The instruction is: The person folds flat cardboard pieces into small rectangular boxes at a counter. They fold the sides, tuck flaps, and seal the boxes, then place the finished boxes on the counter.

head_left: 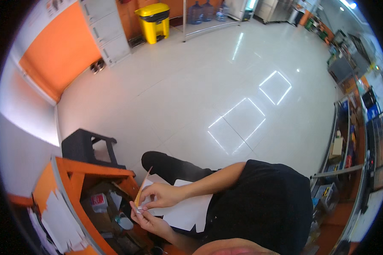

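Note:
My right hand has its fingers curled and pressed together against a thin orange-yellow sheet, which stands nearly edge-on, so its kind is hard to tell. Below it, my left hand pinches the lower end of the same sheet, where a small white bit shows between the fingertips. The two hands almost touch. White cut card, with notched edges, lies across my lap beneath my right forearm.
Beside my hands stands an orange cabinet with an open shelf of boxes and a tape roll. A black stool is behind it. Farther off are a yellow bin and grey lockers. Loaded shelving lines the right.

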`<state>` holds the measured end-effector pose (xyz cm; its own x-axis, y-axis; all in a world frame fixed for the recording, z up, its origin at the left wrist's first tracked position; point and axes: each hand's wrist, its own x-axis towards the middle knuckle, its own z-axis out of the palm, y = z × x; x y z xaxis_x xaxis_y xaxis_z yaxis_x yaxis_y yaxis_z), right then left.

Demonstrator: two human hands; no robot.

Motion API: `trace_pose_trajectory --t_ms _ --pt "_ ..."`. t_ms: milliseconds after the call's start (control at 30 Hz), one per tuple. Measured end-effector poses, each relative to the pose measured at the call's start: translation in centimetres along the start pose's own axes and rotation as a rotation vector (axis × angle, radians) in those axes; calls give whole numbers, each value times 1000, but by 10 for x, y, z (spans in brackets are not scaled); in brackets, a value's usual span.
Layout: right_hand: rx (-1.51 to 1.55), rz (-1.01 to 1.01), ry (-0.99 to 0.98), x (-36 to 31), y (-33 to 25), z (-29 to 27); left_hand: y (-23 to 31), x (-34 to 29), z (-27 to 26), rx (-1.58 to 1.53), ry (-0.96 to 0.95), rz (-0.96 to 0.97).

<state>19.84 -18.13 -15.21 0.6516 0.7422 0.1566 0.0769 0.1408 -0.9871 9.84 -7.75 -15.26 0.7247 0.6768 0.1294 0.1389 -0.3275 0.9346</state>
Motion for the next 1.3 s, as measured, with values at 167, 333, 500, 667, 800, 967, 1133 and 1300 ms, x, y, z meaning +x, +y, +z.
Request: trace_pose_trajectory --t_ms 167,333,500,667,800,967,1133,1300 --pt "-39 4 155 -17 8 -15 -13 4 27 -202 73 -53" --pt "15 -129 192 -10 19 -3 -17 7 23 -300 156 -222" --pt "145 -175 140 -5 20 -4 -5 7 15 -387 113 -248" --pt "147 -129 41 -4 8 -26 17 2 23 -328 169 -301" --pt "162 -159 122 -8 4 -39 23 9 35 -234 95 -219" --pt "222 -125 193 -11 4 -49 22 18 47 -163 45 -206" --pt "282 -76 225 -10 9 -51 33 18 57 -68 64 -161" --pt "326 -68 276 -9 9 -61 38 27 67 -125 14 -198"
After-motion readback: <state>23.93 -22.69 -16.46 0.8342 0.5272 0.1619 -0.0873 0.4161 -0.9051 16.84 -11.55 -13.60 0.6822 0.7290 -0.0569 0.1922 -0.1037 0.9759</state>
